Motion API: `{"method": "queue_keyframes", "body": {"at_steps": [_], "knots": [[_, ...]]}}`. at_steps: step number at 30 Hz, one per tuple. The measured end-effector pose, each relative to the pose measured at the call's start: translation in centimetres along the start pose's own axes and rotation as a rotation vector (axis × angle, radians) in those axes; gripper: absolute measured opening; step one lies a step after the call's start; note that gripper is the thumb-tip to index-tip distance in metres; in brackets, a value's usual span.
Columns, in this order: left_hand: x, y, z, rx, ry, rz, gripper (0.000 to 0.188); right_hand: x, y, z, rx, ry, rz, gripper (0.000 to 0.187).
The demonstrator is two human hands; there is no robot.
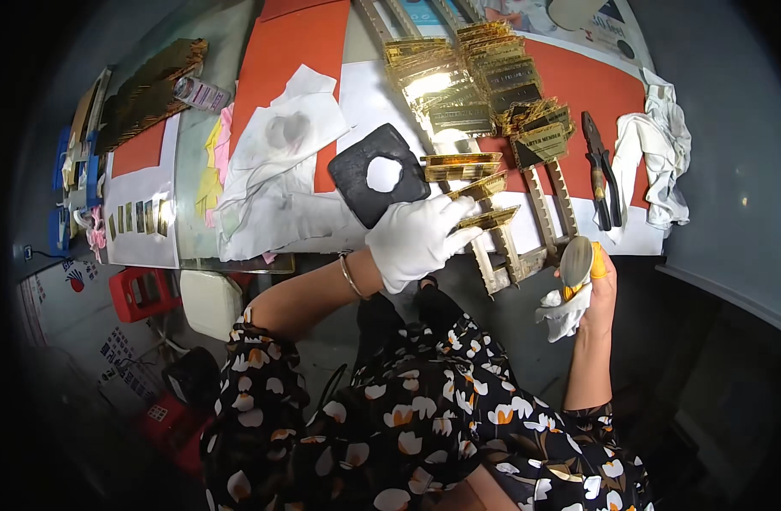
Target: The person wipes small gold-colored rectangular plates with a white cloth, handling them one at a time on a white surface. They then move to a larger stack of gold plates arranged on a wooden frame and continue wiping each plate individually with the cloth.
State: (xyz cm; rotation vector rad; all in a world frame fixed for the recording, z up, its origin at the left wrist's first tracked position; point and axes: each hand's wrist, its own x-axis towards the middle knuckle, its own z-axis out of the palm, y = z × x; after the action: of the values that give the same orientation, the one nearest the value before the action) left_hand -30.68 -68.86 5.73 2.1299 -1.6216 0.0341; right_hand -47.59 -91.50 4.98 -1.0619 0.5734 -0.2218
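My left hand (414, 243), in a white glove, is at the near end of a metal rack (503, 247). Its thumb and fingers close on the left end of a thin gold plate (498, 218). More gold plates (458, 111) stand and lean in rows along the rack's notched rails, some with dark panels. At the rack's right, my right hand (602, 294) is wrapped round a yellow object with a round grey face (576, 262). A white cloth (566, 313) hangs from the same hand. Yellow also shows at its fingertips.
Left of the rack lies a black pad (378, 175) with a white centre. Crumpled white cloth (279, 170) covers the table beyond it. Pliers (601, 170) and white gloves (654, 153) lie at right. A small bottle (201, 94) and red stool (143, 294) are at left.
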Motion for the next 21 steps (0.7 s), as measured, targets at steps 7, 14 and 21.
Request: {"method": "queue_keyframes", "body": {"at_steps": [7, 14, 21], "knots": [[-0.6, -2.6, -1.4, -0.215, 0.331, -0.529, 0.020, 0.3, -0.6, 0.2, -0.051, 0.005, -0.004, 0.028], [2.0, -9.4, -0.7, -0.375, 0.399, -0.710, 0.023, 1.1, -0.3, 0.5, -0.046, -0.035, 0.037, 0.026], [2.8, -10.0, 0.2, -0.920, 0.146, -1.093, 0.027, 6.6, -5.1, 4.7, -0.285, -0.128, -0.161, 0.023]]}}
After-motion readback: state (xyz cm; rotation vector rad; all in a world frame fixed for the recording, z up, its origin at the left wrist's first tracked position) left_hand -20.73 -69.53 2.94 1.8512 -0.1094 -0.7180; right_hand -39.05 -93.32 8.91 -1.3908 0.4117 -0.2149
